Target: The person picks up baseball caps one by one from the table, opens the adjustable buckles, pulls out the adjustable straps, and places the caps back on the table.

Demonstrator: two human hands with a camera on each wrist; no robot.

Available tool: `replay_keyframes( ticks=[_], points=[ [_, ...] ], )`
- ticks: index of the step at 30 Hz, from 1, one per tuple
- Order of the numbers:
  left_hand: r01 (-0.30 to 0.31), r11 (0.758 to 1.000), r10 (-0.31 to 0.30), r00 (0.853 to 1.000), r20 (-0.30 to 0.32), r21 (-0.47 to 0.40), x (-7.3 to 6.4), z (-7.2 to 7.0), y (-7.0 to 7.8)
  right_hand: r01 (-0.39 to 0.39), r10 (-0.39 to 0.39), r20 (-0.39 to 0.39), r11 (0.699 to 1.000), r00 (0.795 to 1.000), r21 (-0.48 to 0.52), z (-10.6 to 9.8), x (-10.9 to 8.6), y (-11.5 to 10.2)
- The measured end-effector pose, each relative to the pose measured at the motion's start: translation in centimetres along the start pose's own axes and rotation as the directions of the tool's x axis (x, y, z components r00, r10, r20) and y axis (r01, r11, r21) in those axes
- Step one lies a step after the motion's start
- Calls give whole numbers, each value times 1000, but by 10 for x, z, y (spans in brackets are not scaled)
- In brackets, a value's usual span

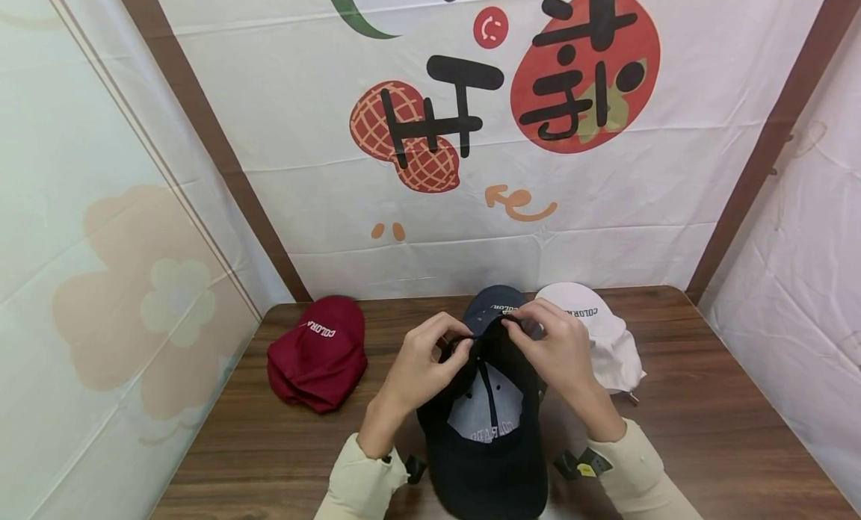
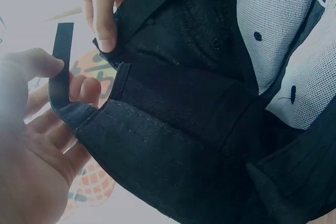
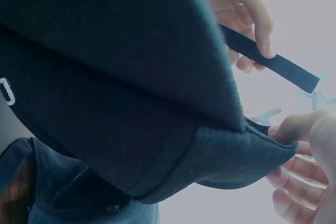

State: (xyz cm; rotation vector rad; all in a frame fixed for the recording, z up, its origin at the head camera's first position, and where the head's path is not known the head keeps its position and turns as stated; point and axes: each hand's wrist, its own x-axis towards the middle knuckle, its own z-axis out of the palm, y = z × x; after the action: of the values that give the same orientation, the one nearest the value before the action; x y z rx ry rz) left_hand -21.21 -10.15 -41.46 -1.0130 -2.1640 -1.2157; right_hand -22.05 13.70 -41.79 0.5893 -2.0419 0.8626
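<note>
A black cap (image 1: 487,471) is held upside down, its brim toward me and its pale mesh lining (image 1: 480,408) facing up. My left hand (image 1: 420,363) pinches the cap's back strap (image 2: 62,51) between thumb and fingers; the strap's free end sticks up past the thumb in the left wrist view. With thumb and fingers, my right hand (image 1: 558,348) grips the other side of the back opening. That grip on the cloth edge (image 3: 275,153) also shows in the right wrist view. The hands partly hide the back of the cap in the head view.
Behind the black cap sits a navy cap (image 1: 494,299), partly covered. A white cap (image 1: 619,348) lies to its right, and a dark red cap (image 1: 323,356) at the left. The wooden table (image 1: 706,430) ends at a printed white curtain (image 1: 605,228).
</note>
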Motion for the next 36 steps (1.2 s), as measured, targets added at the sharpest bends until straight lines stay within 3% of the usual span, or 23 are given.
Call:
replay_keyframes(
  ticks=[9,17,29,36],
  points=[
    [11,1000,-9,992,122,-15,-3,2,0,-5,5,7,1000,1000,12,-1,0,0],
    [28,999,-25,985,171,-18,-2,2,1,7,-7,3,1000,1000,29,-2,0,1],
    [-6,1000,10,981,192,-22,-2,5,0,7,-8,20,1000,1000,29,-1,-2,1],
    [-24,1000,24,988,154,-2,2,6,0,20,-20,14,1000,1000,19,-2,-1,1]
  ],
)
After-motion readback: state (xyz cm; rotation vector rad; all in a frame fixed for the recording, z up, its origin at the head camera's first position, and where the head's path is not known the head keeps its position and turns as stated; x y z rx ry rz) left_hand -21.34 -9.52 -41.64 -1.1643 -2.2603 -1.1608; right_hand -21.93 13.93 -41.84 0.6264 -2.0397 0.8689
